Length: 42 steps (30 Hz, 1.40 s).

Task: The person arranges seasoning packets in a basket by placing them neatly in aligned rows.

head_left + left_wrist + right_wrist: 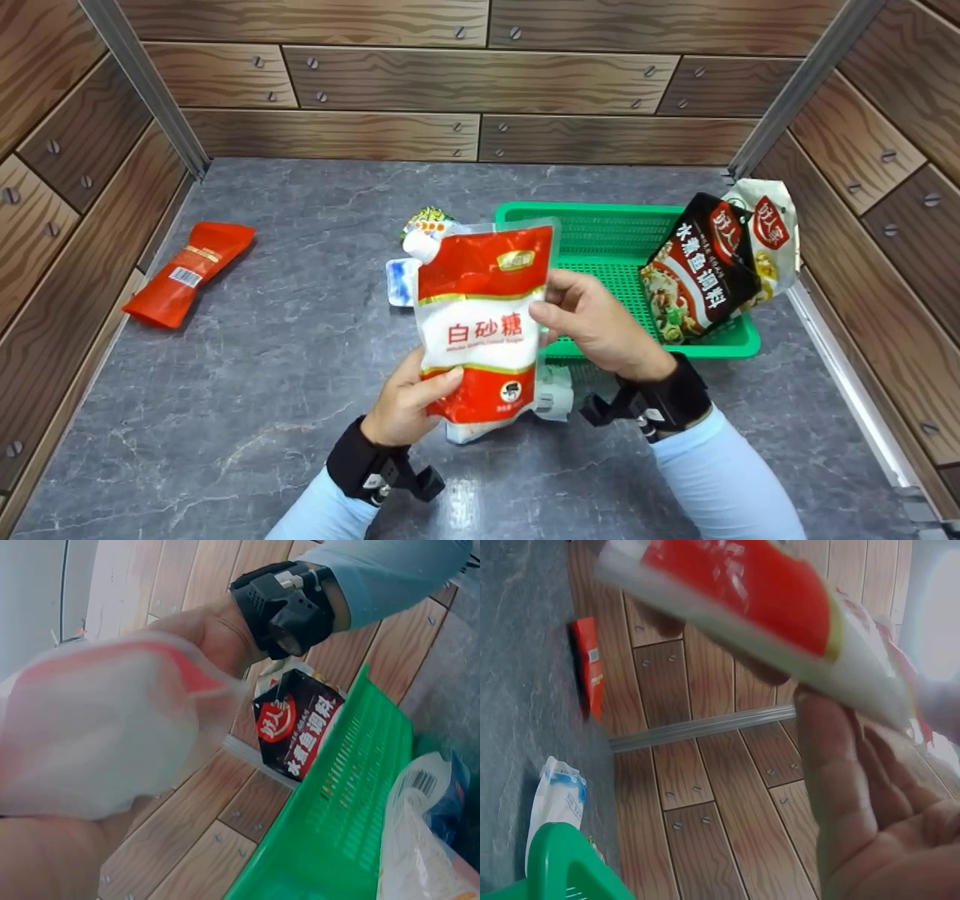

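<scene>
- Head: I have two hands, left (405,401) and right (589,322), pinching one sugar pouch (480,319) by its sides, raised before the green basket's (585,208) left edge; its slick film could slip if either thumb eases.
- Counted there: one basket, one black pouch (701,262) and one pale pouch (777,232) at its right edge, one red packet (187,274) near the surface's (262,420) left edge.
- Left wrist: one black pouch leans above the rim; bumping the basket might topple it.
- Right wrist: blurred, so grip firmness is uncertain; one blue-and-white packet (559,796) shows.
</scene>
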Each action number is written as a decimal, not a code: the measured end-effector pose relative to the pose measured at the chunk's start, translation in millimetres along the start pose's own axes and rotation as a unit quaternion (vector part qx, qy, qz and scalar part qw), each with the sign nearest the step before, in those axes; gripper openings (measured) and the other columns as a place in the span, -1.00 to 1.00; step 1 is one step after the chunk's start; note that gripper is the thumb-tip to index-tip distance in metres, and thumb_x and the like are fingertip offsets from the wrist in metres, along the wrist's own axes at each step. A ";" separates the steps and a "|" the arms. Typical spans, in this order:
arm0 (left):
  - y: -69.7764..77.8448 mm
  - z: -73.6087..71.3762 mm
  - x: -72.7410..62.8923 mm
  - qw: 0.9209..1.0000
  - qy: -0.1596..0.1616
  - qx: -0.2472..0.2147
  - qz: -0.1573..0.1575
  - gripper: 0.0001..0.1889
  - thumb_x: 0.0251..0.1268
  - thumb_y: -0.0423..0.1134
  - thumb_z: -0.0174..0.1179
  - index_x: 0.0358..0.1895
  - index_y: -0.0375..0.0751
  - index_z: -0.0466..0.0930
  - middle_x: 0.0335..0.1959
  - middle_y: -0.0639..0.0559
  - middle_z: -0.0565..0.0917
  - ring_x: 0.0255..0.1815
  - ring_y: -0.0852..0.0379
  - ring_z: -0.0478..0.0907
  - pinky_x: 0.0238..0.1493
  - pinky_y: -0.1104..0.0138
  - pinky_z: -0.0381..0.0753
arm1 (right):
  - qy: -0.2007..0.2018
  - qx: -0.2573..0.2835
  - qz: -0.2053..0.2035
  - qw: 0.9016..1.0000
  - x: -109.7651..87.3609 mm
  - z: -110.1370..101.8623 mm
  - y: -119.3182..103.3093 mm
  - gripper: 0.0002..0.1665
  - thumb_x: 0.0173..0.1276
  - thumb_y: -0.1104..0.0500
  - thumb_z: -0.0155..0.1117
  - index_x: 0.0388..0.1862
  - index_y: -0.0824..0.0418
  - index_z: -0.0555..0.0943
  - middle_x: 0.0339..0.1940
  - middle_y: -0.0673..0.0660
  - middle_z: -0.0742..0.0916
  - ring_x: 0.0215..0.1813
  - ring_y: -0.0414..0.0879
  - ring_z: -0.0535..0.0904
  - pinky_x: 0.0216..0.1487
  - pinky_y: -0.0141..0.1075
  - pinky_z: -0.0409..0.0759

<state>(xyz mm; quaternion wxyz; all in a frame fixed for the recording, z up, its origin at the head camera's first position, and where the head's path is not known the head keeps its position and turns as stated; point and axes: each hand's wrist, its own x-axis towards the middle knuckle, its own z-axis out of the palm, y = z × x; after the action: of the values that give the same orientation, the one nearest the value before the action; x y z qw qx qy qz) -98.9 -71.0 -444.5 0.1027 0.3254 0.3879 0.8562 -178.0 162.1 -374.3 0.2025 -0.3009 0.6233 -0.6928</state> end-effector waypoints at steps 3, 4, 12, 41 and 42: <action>0.8 0.2 -0.8 1.000 -0.010 -0.017 -0.007 -0.59 0.48 -0.50 -0.29 0.32 -0.25 0.23 0.15 -0.16 0.52 0.10 -0.03 0.53 0.09 0.13 0.57 | -0.001 -0.021 -0.021 1.000 -3.1 0.1 -1.9 -0.68 0.43 0.29 0.16 0.10 0.41 0.54 -0.26 0.27 0.69 -0.28 0.03 0.67 -0.41 -0.11 0.69; 1.2 -0.1 -1.0 1.000 -0.012 -0.014 -0.010 -0.60 0.49 -0.48 -0.29 0.32 -0.25 0.23 0.15 -0.16 0.51 0.11 -0.03 0.53 0.09 0.13 0.57 | 0.000 -0.026 -0.023 0.999 -3.8 0.4 -2.4 -0.69 0.43 0.29 0.16 0.09 0.42 0.55 -0.28 0.26 0.69 -0.30 0.02 0.68 -0.43 -0.10 0.68; 11.0 -2.1 2.5 0.983 0.064 0.162 -0.060 -0.60 0.55 -0.30 -0.12 0.32 -0.43 0.21 0.06 -0.28 0.58 -0.05 -0.12 0.64 -0.14 0.06 0.66 | 0.056 -0.025 -0.024 0.998 -8.5 1.8 1.2 -0.75 0.44 0.32 0.12 0.02 0.44 0.57 -0.31 0.25 0.70 -0.30 0.02 0.68 -0.47 -0.07 0.68; 7.6 2.6 10.9 0.949 0.048 0.278 -0.142 -0.72 0.37 -0.33 0.17 0.09 -0.31 0.52 -0.08 -0.09 0.69 -0.11 -0.03 0.66 -0.10 0.11 0.66 | -0.152 -0.114 0.040 0.981 -10.2 -19.0 -11.2 -0.67 0.42 0.33 0.15 0.15 0.33 0.52 -0.08 0.27 0.71 -0.21 0.08 0.69 -0.37 -0.01 0.68; 6.8 3.5 11.5 0.947 0.047 0.280 -0.149 -0.72 0.37 -0.33 0.17 0.09 -0.32 0.53 -0.09 -0.09 0.69 -0.12 -0.02 0.66 -0.11 0.12 0.67 | -0.162 -0.126 0.041 0.978 -8.5 -20.0 -11.9 -0.66 0.42 0.32 0.16 0.15 0.29 0.52 -0.08 0.25 0.71 -0.21 0.07 0.68 -0.37 -0.03 0.69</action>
<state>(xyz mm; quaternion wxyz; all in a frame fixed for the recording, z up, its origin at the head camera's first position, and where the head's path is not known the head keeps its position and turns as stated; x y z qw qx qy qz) -105.0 -68.6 -432.3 0.1154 0.2394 0.6601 0.7026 -183.9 184.2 -364.9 0.2894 -0.4067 0.6764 -0.5416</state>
